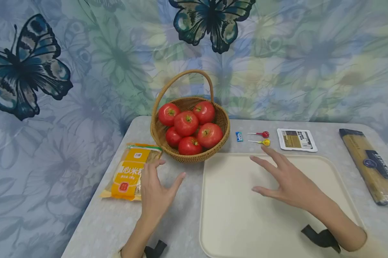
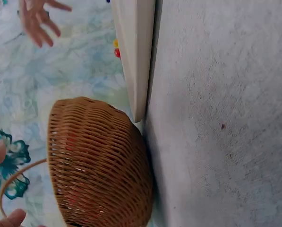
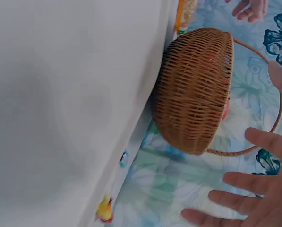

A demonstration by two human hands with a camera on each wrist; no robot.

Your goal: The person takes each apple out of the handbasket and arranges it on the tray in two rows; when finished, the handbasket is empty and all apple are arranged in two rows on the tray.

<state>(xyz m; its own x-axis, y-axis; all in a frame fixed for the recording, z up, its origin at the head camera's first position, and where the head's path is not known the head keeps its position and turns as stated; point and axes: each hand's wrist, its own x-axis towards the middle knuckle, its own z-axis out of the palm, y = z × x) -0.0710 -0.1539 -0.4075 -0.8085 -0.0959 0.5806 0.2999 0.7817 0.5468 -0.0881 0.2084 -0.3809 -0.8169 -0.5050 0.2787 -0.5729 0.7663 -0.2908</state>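
Note:
My left hand (image 1: 158,193) hovers with nothing in its grasp, thumb spread from the fingers, overlapping the right edge of a yellow food packet (image 1: 129,175) in the head view. Over the cream tray (image 1: 239,229) is my right hand (image 1: 289,181), fingers spread and holding nothing. A wicker basket (image 1: 155,129) with a tall handle stands between and beyond the hands, filled with several red tomatoes (image 1: 186,123). In the right wrist view, the spread fingers (image 3: 237,201) appear beside the basket (image 3: 192,90); the left wrist view shows the basket's woven side (image 2: 98,161).
Behind the tray lie a small blue-wrapped candy (image 1: 239,136), a red lollipop (image 1: 265,134), a yellow lollipop (image 1: 265,142) and a flat white packet (image 1: 297,139). A long pack of what looks like noodles (image 1: 371,168) lies at the right. A butterfly-patterned cloth (image 1: 277,71) hangs behind the table.

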